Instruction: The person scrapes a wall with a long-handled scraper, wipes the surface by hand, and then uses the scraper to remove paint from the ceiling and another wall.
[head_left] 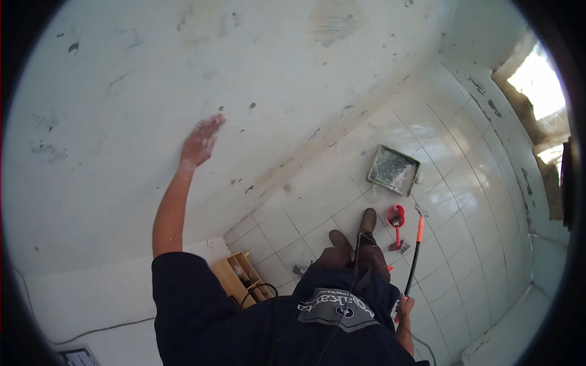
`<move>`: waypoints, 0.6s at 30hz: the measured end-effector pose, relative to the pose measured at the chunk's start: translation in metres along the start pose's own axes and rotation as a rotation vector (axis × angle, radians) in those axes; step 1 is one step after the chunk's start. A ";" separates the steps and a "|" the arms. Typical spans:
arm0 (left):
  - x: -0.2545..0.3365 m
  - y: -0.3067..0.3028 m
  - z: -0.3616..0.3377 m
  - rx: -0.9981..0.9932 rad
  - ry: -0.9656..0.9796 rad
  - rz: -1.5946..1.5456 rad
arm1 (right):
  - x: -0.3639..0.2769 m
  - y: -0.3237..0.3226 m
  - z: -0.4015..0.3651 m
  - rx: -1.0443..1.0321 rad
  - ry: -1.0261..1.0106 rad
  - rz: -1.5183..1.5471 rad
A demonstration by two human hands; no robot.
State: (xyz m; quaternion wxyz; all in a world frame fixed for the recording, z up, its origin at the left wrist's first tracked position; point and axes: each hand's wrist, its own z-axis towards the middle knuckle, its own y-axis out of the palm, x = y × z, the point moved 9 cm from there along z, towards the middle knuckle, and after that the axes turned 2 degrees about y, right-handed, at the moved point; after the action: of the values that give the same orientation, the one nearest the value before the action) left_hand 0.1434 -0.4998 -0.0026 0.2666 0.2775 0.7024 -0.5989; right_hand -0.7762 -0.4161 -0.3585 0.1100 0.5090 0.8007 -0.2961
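Observation:
My left hand (203, 141), dusted with white, reaches out at the pale wall (293, 91). Its fingers are stretched out and nothing shows in them. Dark chips and scuffs mark the wall around it. Down by my right side, my right hand (404, 307) is wrapped round a black and orange pole (415, 262). The pole's far end carries a small bent metal piece and points forward over the tiled floor.
A dark paint tray (394, 170) with white residue lies on the tiles (448, 244) ahead of my boots (366, 221). Beside them are a red dipper (395, 216) and a brush (405, 247). A wooden box (235, 271) stands behind left; a bright window (537, 82) is at right.

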 end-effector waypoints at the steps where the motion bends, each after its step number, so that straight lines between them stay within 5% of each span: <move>1: -0.028 -0.025 -0.010 0.077 -0.067 -0.008 | -0.002 0.001 0.008 -0.017 -0.009 -0.008; 6: -0.115 -0.108 -0.038 0.291 -0.312 0.048 | -0.031 -0.001 0.044 -0.075 -0.033 -0.014; 9: -0.095 -0.097 -0.031 0.361 -0.345 -0.064 | -0.069 0.008 0.057 -0.088 -0.081 -0.005; 14: -0.006 -0.036 0.017 0.044 -0.134 -0.176 | -0.115 0.022 0.060 -0.080 -0.092 -0.011; 18: 0.029 -0.025 0.037 -0.029 0.100 -0.406 | -0.127 0.027 0.046 -0.035 -0.141 -0.024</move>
State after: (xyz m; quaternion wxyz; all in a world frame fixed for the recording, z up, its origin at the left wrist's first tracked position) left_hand 0.1065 -0.5374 -0.0112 0.1090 0.1558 0.7647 -0.6157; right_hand -0.7000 -0.5294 -0.3446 0.1713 0.4754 0.8020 -0.3185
